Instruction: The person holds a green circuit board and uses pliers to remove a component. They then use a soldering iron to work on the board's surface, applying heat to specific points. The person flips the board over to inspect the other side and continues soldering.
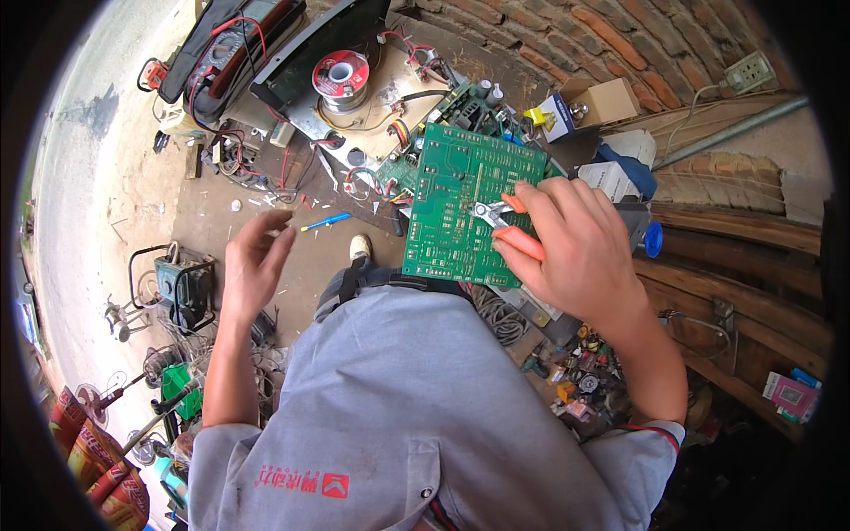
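Note:
In the head view a green circuit board lies tilted over an electronic assembly with wires and components. My right hand grips orange-handled cutters, whose metal jaws rest on or just over the board's middle; I cannot tell whether they touch it. My left hand is raised left of the board, fingers loosely curved and apart, holding nothing. A blue pen-like tool lies beyond it. A red-labelled solder spool sits on the assembly's plate, near a dark panel.
A multimeter in a black case is at upper left, an open cardboard box at upper right beside a brick wall. A framed machine stands at left; cable coils and small parts lie below the board.

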The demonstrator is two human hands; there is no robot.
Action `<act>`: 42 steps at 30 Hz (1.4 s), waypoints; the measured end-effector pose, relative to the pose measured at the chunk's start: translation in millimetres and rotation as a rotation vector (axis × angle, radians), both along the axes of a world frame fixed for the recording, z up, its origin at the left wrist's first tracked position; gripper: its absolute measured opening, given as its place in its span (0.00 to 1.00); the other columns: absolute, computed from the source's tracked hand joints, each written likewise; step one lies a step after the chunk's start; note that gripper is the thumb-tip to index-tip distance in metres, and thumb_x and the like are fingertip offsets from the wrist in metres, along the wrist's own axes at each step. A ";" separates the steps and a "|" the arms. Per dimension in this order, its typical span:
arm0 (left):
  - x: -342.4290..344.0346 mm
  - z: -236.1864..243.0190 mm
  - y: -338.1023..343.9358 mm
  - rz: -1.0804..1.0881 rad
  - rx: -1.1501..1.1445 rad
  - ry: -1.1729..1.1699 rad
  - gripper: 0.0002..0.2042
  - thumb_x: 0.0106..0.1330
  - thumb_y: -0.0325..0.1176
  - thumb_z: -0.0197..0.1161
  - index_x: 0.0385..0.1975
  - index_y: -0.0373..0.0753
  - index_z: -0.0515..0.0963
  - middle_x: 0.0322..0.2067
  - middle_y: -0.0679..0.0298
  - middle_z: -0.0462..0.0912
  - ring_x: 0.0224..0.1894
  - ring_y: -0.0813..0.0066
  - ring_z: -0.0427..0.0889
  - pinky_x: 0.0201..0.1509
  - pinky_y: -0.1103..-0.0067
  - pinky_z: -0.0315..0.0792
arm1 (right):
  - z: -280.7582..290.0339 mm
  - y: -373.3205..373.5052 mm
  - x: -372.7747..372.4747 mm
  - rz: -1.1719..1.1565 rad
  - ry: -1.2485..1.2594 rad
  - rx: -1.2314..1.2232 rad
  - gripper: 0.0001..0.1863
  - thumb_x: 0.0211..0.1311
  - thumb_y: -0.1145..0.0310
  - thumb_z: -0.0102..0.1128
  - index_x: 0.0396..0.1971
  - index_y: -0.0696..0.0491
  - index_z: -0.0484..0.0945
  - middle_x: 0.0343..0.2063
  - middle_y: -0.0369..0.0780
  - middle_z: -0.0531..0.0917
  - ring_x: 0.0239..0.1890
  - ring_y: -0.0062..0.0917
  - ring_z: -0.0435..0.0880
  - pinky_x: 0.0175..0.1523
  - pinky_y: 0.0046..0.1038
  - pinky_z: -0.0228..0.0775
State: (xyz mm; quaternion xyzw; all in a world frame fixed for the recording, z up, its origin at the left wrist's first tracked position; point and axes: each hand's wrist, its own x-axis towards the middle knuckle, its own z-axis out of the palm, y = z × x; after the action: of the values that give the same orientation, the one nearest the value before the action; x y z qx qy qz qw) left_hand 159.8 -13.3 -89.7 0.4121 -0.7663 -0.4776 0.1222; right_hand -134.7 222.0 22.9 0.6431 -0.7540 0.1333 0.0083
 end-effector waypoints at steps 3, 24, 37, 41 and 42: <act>-50.6 45.0 25.9 -0.099 0.162 0.284 0.10 0.65 0.24 0.67 0.45 0.35 0.80 0.40 0.64 0.81 0.37 0.81 0.80 0.41 0.82 0.75 | 1.1 -4.8 -1.0 0.016 -0.021 0.037 0.24 0.50 0.60 0.74 0.45 0.58 0.80 0.34 0.40 0.78 0.35 0.34 0.77 0.40 0.35 0.68; -131.3 60.4 75.1 -0.243 -0.053 0.274 0.07 0.61 0.27 0.73 0.38 0.39 0.85 0.36 0.68 0.69 0.40 0.77 0.69 0.38 0.82 0.70 | -3.1 -11.8 -12.8 0.154 0.052 0.002 0.21 0.54 0.57 0.73 0.40 0.57 0.80 0.31 0.39 0.78 0.31 0.30 0.79 0.34 0.31 0.72; -135.3 52.4 82.0 -0.214 -0.153 0.303 0.05 0.61 0.27 0.72 0.34 0.38 0.84 0.33 0.66 0.67 0.40 0.73 0.68 0.38 0.80 0.68 | -9.3 -14.2 -17.6 0.208 0.147 -0.007 0.16 0.56 0.54 0.70 0.29 0.51 0.76 0.23 0.36 0.75 0.24 0.27 0.78 0.27 0.28 0.70; -136.0 52.8 82.9 -0.207 -0.138 0.290 0.04 0.62 0.27 0.71 0.34 0.38 0.83 0.35 0.66 0.69 0.42 0.73 0.69 0.42 0.80 0.69 | -7.5 -13.2 -16.5 0.198 0.153 0.021 0.16 0.55 0.55 0.70 0.28 0.51 0.75 0.24 0.36 0.75 0.26 0.27 0.78 0.28 0.29 0.70; -135.9 53.1 83.4 -0.201 -0.119 0.283 0.04 0.62 0.27 0.71 0.34 0.38 0.83 0.35 0.65 0.70 0.43 0.73 0.69 0.43 0.80 0.69 | -4.7 -14.4 -15.2 0.195 0.155 0.021 0.16 0.55 0.55 0.70 0.28 0.51 0.75 0.25 0.36 0.75 0.26 0.27 0.78 0.28 0.30 0.71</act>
State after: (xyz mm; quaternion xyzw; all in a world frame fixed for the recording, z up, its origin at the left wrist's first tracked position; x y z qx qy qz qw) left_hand 23.9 70.1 -36.6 0.2542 -0.8057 -0.4944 0.2046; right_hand -149.9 207.6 18.2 0.7217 -0.6866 0.0754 0.0466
